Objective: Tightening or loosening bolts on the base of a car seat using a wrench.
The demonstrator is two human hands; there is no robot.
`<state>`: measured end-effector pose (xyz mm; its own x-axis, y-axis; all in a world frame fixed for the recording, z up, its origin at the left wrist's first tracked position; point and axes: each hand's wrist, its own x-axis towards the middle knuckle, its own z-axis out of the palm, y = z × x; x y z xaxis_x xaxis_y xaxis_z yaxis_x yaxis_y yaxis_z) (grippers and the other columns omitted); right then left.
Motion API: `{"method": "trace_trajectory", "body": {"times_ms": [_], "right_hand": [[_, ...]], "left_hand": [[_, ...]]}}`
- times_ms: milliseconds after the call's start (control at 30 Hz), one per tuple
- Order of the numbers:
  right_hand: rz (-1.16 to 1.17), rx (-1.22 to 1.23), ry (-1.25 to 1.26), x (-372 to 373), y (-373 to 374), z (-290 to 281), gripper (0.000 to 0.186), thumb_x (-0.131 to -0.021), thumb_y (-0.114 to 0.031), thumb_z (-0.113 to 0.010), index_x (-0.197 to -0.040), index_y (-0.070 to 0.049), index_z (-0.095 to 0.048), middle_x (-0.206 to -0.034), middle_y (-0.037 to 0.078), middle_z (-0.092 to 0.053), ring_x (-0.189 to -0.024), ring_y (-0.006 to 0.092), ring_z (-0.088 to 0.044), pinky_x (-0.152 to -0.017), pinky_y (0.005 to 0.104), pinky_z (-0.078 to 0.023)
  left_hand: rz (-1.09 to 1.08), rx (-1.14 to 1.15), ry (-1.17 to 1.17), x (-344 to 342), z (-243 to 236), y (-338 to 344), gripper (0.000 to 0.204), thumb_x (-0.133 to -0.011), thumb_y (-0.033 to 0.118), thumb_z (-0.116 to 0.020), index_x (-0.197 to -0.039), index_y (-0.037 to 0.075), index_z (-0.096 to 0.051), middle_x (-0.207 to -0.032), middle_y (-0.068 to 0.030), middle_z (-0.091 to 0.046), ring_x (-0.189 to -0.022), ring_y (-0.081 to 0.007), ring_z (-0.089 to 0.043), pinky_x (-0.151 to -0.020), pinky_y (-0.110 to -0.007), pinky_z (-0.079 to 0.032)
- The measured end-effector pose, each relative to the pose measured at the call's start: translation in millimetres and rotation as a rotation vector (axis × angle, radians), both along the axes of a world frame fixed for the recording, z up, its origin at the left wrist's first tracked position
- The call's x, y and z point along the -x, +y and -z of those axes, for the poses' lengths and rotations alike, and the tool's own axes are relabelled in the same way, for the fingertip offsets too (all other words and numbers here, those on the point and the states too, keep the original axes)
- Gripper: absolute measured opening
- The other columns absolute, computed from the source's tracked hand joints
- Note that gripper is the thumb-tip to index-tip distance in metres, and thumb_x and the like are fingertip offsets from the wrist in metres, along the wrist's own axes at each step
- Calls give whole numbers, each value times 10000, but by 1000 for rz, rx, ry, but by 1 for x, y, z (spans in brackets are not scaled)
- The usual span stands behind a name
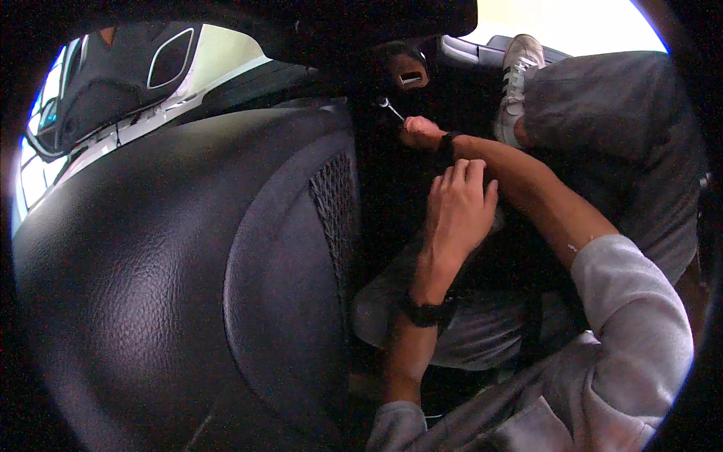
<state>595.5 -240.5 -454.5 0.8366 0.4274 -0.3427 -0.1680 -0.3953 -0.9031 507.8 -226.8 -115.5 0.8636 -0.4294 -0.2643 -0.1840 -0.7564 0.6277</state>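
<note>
A combination wrench (388, 106) is gripped in my right hand (423, 132), its open jaw pointing up and left into the dark footwell. A dark band circles that wrist. Nearer me, my left hand (463, 200) hovers beside my right forearm, palm down, with loosely bent fingers and nothing visibly held; whether it touches anything beneath is unclear. A black watch (422, 310) is on my left wrist. Above the wrench is a brownish fitting (409, 71) with a slot.
A black leather seat back (135, 264) with a mesh pocket (330, 196) fills the left side. An open door sill (467, 49) lies at the top right, by my white sneaker (516, 83) and bent grey-trousered leg (602, 98). Bright car trim (218, 56) shows upper left.
</note>
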Motion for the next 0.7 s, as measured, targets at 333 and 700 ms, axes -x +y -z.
{"method": "trace_trajectory", "body": {"times_ms": [333,700], "right_hand": [[-53,26,-298,-17,20,-26,192,-819,-232,-616,-780,-44,-617,-689,142,-625,-659,303,-641,-587,393,-518],[198,510,-401,-71,-28,-11,217,-850,-138,-512,-996,-78,-660,-937,115,-693,-821,239,-662,-724,380,-511]], "left_hand": [[-49,-71,-34,-6,-1,21,337,-885,220,-579,-1142,10,-519,-1065,-210,-594,-976,-397,-576,-852,-468,-454],[71,-23,43,-2,-2,16,276,-882,186,-582,-1083,-3,-567,-1055,-190,-608,-981,-367,-580,-853,-451,-456]]}}
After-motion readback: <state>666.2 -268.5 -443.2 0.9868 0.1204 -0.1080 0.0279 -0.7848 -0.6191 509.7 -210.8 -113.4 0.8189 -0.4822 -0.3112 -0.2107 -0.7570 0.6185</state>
